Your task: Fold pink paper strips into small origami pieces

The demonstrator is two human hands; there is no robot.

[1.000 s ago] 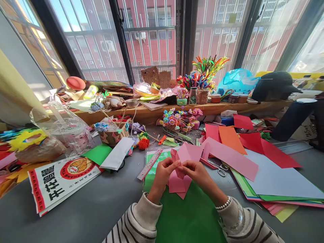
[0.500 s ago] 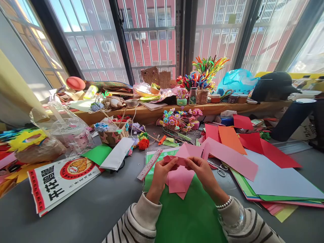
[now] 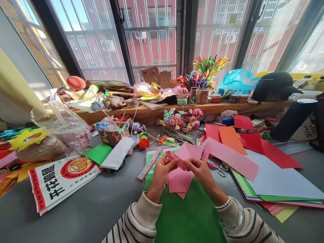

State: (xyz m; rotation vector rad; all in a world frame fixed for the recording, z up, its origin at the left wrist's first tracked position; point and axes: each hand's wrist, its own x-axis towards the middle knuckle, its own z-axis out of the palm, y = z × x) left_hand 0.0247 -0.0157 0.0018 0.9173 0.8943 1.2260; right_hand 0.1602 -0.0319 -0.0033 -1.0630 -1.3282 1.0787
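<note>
A small folded piece of pink paper (image 3: 180, 163) is held up between the left hand (image 3: 161, 172) and the right hand (image 3: 201, 172), above the middle of a green sheet (image 3: 189, 216) that is laid on the grey worktop (image 3: 93, 219). It is pinched near its left end by the thumb and fingers of the left hand, and at its right end by those of the right; no gap is left at either grip beyond the paper's thickness, though the undersides of the fingers are hidden. Just below the hands, pink squares (image 3: 176, 184) are spread, partly overlapped, on the green sheet. Beyond the held piece, more pink paper (image 3: 189, 151) is seen, partly covered by it. A ruler (image 3: 150, 164) is set aslant to the left of the left hand, and scissors (image 3: 221, 170) are placed to the right of the right hand, partly hidden under a long pink strip (image 3: 234, 160). Farther right, a pale blue sheet (image 3: 283, 180) is stacked on coloured paper, with red sheets (image 3: 279, 154) and an orange sheet (image 3: 231, 141) laid near its far edge. A printed paper bag (image 3: 68, 184) is laid flat at the left.
</note>
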